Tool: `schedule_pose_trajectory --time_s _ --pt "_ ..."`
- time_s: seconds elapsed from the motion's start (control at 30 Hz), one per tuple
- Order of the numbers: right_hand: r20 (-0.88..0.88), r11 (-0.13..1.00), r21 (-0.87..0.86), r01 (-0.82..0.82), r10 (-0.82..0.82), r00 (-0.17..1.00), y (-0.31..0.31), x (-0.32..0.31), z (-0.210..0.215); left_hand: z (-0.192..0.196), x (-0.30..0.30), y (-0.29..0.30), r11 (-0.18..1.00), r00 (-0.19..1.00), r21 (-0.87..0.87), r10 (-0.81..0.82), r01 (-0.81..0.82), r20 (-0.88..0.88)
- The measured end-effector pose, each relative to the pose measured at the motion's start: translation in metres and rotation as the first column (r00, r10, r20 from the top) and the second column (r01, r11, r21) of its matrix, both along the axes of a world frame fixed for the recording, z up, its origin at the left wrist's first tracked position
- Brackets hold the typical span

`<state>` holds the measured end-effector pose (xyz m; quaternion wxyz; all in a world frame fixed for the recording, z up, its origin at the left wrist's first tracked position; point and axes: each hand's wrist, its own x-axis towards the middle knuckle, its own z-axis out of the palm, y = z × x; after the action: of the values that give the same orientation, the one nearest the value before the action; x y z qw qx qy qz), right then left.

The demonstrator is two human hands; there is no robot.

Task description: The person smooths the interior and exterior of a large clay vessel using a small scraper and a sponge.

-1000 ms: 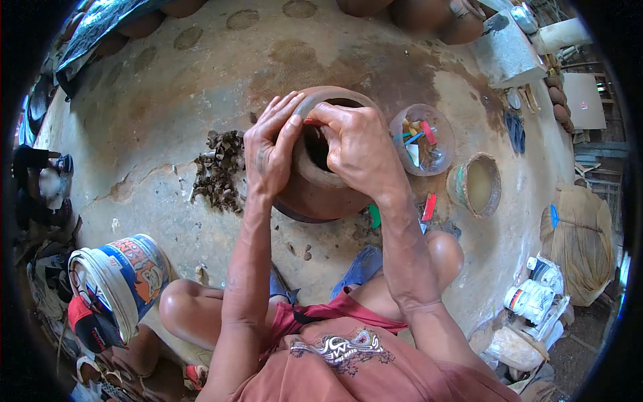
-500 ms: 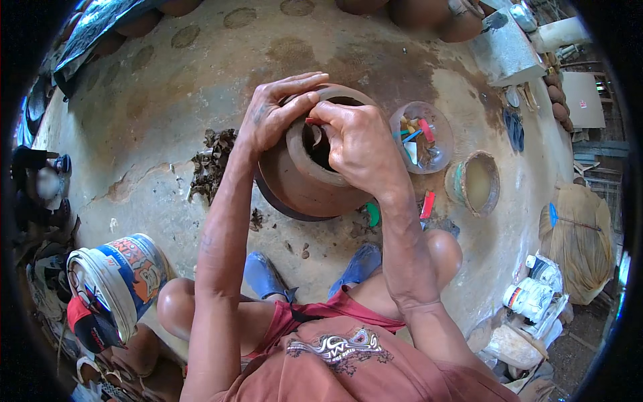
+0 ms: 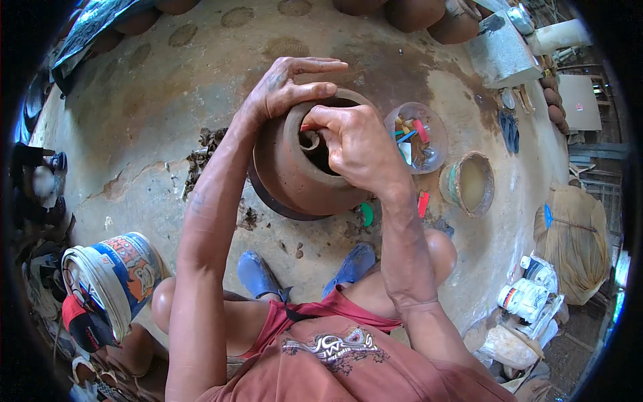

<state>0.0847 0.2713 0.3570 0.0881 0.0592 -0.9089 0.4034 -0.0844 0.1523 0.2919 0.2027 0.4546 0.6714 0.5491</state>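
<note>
The fingertips of the right hand (image 3: 362, 151) are hidden inside the mouth of the pot (image 3: 295, 167), so whether that grip pinches the rim or only presses it cannot be told. The pot's base is cut off from view by its own belly; a dark disc (image 3: 268, 201) shows under its near edge. The dark rim of the picture swallows the far corners.

The pot stands tilted on the concrete floor (image 3: 147, 134), between the person's knees and the middle of the floor. The left hand (image 3: 284, 90) lies spread over the far-left shoulder and rim, fingers straight, palm on the clay. Bare floor opens to the left and beyond; to the right, a clear bowl (image 3: 418, 137) of small tools sits just beside the pot, a clay-smeared bucket (image 3: 469, 184) further right. A painted bucket (image 3: 110, 281) stands near the left knee.
</note>
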Motion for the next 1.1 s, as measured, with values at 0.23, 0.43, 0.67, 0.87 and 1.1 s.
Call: schedule_pose_trajectory --time_s 0.23,0.43,0.67,0.87,1.1 --pt "0.071 0.994 0.035 -0.106 0.103 0.992 0.009 0.003 0.014 -0.002 -0.008 0.005 0.996 0.996 0.026 0.09 -0.09 -0.002" --pt "0.097 0.989 -0.101 0.107 -0.097 0.991 0.011 0.015 0.035 -0.005 0.044 -0.036 0.81 0.913 0.425 0.332 -0.405 0.237" --pt "-0.131 0.961 -0.18 0.209 -0.234 0.963 -0.014 0.005 0.035 0.008 0.14 -0.051 0.791 0.864 0.361 0.492 -0.494 0.104" --pt "-0.088 0.872 -0.073 0.484 -0.489 0.868 0.011 0.016 0.051 -0.016 0.145 -0.055 0.654 0.729 0.321 0.609 -0.685 0.314" --pt "-0.048 0.895 0.226 0.386 -0.385 0.922 -0.01 0.006 0.016 -0.015 0.177 -0.033 0.563 0.563 0.027 0.825 -0.826 0.045"
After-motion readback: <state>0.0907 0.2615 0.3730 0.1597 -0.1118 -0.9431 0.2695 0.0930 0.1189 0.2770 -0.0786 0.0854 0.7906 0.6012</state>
